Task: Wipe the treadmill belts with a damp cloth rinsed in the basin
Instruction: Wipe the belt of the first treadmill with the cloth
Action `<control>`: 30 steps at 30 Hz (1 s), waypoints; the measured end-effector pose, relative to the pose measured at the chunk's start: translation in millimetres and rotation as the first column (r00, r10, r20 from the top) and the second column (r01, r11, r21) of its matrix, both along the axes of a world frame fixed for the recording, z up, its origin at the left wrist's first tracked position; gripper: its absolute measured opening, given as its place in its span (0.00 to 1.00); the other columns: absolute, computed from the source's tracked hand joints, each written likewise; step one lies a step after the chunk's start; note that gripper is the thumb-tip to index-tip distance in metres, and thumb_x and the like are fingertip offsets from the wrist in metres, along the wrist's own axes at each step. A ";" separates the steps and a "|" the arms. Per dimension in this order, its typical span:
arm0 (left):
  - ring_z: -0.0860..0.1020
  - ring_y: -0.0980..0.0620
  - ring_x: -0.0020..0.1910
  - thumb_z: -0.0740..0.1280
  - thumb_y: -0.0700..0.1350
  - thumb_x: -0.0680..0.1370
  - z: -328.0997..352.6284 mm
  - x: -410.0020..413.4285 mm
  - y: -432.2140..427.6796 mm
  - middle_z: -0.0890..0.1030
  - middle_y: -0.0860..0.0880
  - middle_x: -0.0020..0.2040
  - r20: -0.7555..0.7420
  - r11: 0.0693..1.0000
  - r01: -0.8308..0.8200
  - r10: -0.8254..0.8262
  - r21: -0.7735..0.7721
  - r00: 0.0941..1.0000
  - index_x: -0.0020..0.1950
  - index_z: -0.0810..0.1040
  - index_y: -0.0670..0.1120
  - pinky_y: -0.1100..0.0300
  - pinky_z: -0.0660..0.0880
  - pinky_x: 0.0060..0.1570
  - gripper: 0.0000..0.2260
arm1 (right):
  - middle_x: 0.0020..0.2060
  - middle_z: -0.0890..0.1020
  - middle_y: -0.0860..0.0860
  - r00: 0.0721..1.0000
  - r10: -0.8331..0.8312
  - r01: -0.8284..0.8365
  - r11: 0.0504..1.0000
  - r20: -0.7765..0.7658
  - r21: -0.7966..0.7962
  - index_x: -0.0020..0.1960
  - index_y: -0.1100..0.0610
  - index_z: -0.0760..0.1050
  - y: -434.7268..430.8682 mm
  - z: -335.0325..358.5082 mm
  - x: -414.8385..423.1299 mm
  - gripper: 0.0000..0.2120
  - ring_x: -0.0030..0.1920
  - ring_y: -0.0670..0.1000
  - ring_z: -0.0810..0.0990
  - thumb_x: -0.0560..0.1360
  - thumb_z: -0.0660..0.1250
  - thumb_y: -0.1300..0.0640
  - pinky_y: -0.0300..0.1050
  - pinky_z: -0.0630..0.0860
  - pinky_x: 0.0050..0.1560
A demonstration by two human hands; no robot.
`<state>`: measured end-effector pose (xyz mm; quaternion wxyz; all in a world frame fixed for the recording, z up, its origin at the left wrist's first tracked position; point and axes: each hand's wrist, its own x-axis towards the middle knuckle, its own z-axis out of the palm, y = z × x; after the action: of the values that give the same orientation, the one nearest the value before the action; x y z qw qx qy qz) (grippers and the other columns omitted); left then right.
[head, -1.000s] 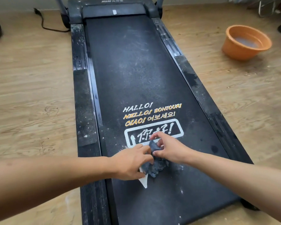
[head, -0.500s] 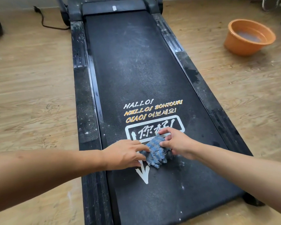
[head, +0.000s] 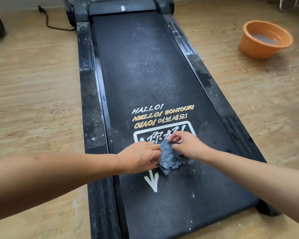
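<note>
Left hand: I'm stretching my left hand point(head: 140, 156) out palm down, pinching the cloth point(head: 169, 157) at its left edge.
Right hand: my right hand point(head: 188, 145) is arching knuckles up, pinching the far corner.
Cloth: blue, crumpled, nubbly, bunching between both grips on the belt point(head: 145, 66).
Belt: black, grainy, dust-streaked under both grips.
Basin: the round orange basin point(head: 264, 40) is sitting well past my right grip.

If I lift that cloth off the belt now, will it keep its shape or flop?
Likely floppy: the cloth lies crumpled in folds between the left hand and right hand. Probably light, since both hands just pinch its edges. It may drag rather than slide on the dusty belt.
</note>
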<state>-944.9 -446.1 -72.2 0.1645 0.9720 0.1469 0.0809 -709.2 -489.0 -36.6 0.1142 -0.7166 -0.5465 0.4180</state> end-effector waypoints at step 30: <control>0.83 0.45 0.55 0.68 0.32 0.75 46.2 11.9 21.2 0.85 0.41 0.57 -0.086 0.145 -0.205 0.576 -0.968 0.813 0.65 0.79 0.45 0.46 0.79 0.61 0.20 | 0.41 0.83 0.46 0.871 -0.164 0.233 0.968 -0.462 0.094 0.61 0.56 0.80 23.3 31.0 -15.0 0.10 0.37 0.41 0.79 0.82 0.70 0.53 0.37 0.76 0.39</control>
<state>-933.0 -424.9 -26.0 0.7047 0.5703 0.3881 0.1660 -724.2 -465.7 -5.7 0.3325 -0.6421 -0.4577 0.5174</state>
